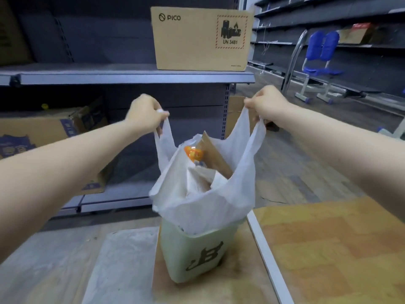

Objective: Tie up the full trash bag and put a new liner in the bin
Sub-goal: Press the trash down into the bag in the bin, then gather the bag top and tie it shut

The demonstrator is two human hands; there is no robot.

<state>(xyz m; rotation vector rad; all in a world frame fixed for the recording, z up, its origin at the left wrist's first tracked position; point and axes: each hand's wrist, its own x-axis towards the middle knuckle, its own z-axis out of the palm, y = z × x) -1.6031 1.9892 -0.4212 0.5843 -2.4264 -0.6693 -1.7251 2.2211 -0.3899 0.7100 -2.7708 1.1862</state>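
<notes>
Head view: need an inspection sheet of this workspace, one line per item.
Surface: wooden floor; bin stands on a worn board, pale sheet lying to its left.
Job's things: white trash bag full, untied, still seated in the green bin; paper and an orange item show at the mouth. New liner: cannot tell whether the pale sheet is it.
Clutter: cardboard box on the shelf; another box lower left.
Grippers: left hand and right hand each closed on a bag handle, pulled up and apart.
Cables: nothing seen.
Surroundings: dark shelving, blue chairs at right.
</notes>
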